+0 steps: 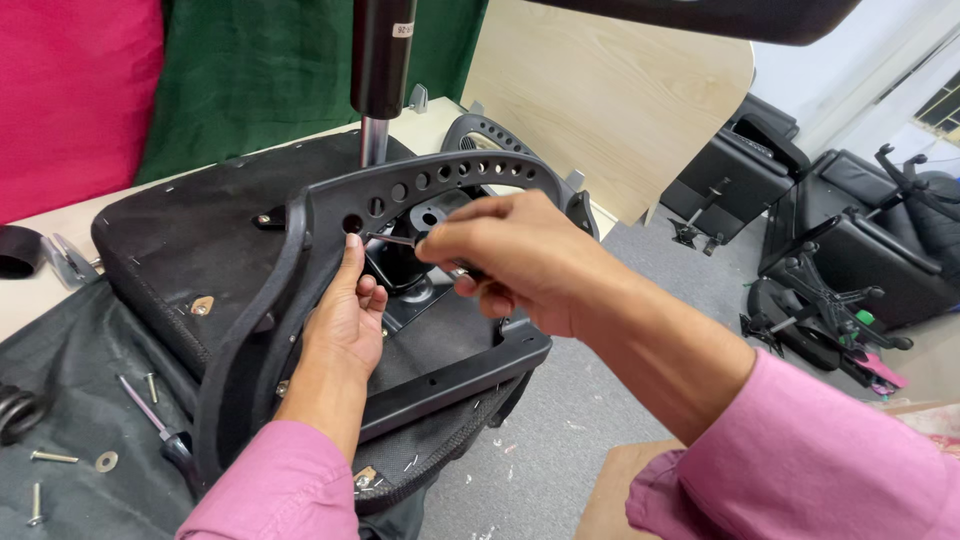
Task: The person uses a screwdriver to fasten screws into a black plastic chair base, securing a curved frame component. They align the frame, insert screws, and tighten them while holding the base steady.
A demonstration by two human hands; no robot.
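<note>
The upturned chair seat (190, 235) lies on the table (40, 290), and the black armrest (420, 185) stands against its side, held there by the left hand (345, 320) with fingers pressed to the frame beside a bolt hole. The right hand (510, 260) grips a hex key (392, 239) aimed at that hole. The armrest looks only partly fastened, since 3 screws (50, 457) and a washer (106, 461) lie loose beside a screwdriver (150, 410).

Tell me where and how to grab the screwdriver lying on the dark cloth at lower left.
Probably best to grip the screwdriver by its dark handle, the thicker end nearest the left sleeve, coming from above. It lies flat on the dark cloth, its thin metal shaft pointing up-left, and that shaft looks too slim for a firm hold.
</note>
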